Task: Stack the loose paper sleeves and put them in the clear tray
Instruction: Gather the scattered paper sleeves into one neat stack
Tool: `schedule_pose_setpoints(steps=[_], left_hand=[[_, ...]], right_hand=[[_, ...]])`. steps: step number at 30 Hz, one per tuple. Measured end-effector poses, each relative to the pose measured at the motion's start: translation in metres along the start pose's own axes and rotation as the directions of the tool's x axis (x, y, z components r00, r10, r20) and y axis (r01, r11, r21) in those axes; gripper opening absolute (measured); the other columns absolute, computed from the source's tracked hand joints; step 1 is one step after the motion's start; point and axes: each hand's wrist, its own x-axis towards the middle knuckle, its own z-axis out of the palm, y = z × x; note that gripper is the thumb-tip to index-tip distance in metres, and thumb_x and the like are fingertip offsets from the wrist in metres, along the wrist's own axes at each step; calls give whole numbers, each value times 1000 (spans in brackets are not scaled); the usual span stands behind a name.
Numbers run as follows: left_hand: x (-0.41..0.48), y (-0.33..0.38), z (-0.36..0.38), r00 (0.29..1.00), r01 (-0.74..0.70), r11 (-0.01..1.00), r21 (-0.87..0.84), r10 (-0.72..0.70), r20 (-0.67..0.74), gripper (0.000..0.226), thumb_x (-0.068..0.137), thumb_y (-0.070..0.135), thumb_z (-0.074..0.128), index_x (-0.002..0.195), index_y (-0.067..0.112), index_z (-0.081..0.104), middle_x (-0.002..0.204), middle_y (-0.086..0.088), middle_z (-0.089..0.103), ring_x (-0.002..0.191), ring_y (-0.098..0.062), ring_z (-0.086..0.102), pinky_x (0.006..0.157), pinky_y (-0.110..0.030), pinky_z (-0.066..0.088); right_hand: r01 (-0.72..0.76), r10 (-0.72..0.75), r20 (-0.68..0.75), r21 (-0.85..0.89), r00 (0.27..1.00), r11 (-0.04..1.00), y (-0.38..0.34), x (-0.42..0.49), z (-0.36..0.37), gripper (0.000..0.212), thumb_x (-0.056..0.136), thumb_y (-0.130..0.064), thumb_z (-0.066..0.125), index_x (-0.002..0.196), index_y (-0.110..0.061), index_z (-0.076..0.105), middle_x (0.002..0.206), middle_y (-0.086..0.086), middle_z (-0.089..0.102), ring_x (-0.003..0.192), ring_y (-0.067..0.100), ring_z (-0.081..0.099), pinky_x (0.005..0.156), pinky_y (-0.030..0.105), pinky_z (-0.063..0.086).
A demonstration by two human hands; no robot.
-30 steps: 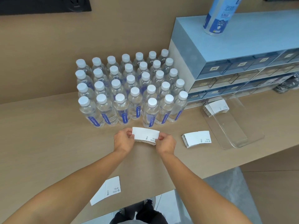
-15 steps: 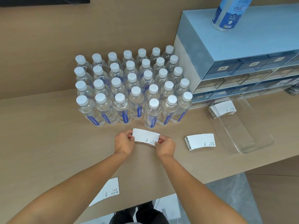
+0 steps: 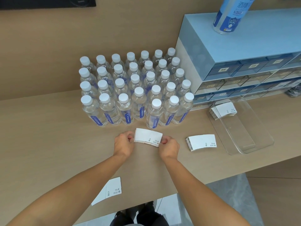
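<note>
A small stack of white paper sleeves (image 3: 147,137) is held just above the tabletop, in front of the water bottles. My left hand (image 3: 123,143) pinches its left end and my right hand (image 3: 169,146) pinches its right end. A second stack of sleeves (image 3: 201,142) lies on the table to the right. The clear tray (image 3: 254,141) sits further right, with a third stack of sleeves (image 3: 224,110) lying at its far end. Loose sleeves (image 3: 109,190) rest near the table's front edge, partly under my left forearm.
Several rows of capped water bottles (image 3: 138,88) stand behind my hands. A blue drawer cabinet (image 3: 241,51) fills the back right, with a blue-labelled bottle (image 3: 229,15) on top. The table's front edge (image 3: 211,181) runs close below my forearms.
Both hands keep hold of the stack in about the same place; it has tilted and shifted slightly between my fingers. The camera view has drifted a little.
</note>
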Motion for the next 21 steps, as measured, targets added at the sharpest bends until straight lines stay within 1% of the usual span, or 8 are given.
schedule_pose_setpoints(steps=[2, 5, 7, 10, 14, 18, 20, 21], left_hand=[[-3, -8, -7, 1000, 18, 1000, 16, -18, -10, 28, 85, 3, 58, 111, 7, 68, 101, -9, 72, 90, -20, 66, 86, -18, 44], [-13, -23, -23, 999, 44, 999, 21, -43, -29, 26, 84, 6, 58, 108, 7, 69, 100, -12, 73, 93, -23, 67, 90, -20, 44], [-22, -37, -35, 997, 65, 998, 27, -64, -43, 24, 84, 6, 58, 104, 7, 70, 98, -11, 73, 92, -24, 67, 88, -19, 44], [-40, -64, -55, 990, 128, 991, 50, -125, -64, 22, 83, 8, 57, 101, 9, 71, 99, -10, 74, 97, -25, 67, 92, -23, 45], [-67, -100, -75, 969, 235, 970, 55, -230, -88, 20, 83, 12, 56, 97, 12, 70, 97, -8, 73, 99, -26, 65, 91, -28, 49], [-95, -125, -90, 951, 297, 952, 70, -289, -109, 19, 84, 15, 55, 97, 11, 69, 98, -11, 72, 100, -29, 64, 90, -30, 51], [-110, -136, -94, 946, 314, 945, 88, -304, -114, 20, 86, 16, 54, 99, 9, 68, 100, -13, 72, 102, -30, 63, 89, -31, 50], [-118, -141, -94, 944, 320, 943, 94, -309, -117, 21, 86, 16, 53, 100, 8, 67, 100, -13, 72, 102, -31, 63, 88, -32, 50]], right_hand=[[0, 0, -12, -5, 1000, 1000, -1, -7, 1, 24, 80, 3, 47, 84, -9, 68, 75, 4, 61, 78, 23, 55, 67, 21, 41], [8, -8, 13, -9, 1000, 1000, -5, -24, 9, 30, 83, 1, 50, 105, -6, 68, 96, 12, 70, 96, 26, 63, 83, 22, 46], [15, -14, 61, -18, 998, 1000, -7, -40, 19, 30, 83, -1, 52, 108, -5, 68, 103, 15, 70, 103, 27, 63, 90, 24, 48], [29, -20, 157, -57, 987, 998, -8, -66, 37, 28, 84, -7, 55, 109, -6, 68, 110, 13, 70, 108, 26, 62, 94, 24, 46], [113, -67, 281, -153, 957, 982, -5, -99, 59, 31, 84, -13, 58, 112, -4, 68, 115, 14, 70, 116, 29, 59, 99, 25, 43], [163, -77, 345, -227, 935, 960, 3, -128, 76, 25, 82, -11, 56, 96, 2, 71, 101, 17, 72, 102, 32, 62, 86, 27, 48], [189, -78, 381, -264, 921, 946, 7, -139, 82, 18, 81, -9, 54, 83, 2, 68, 87, 16, 69, 87, 33, 60, 76, 26, 47], [199, -76, 392, -284, 917, 938, 8, -144, 85, 15, 80, -8, 53, 75, -1, 65, 80, 16, 64, 80, 31, 55, 71, 24, 44]])
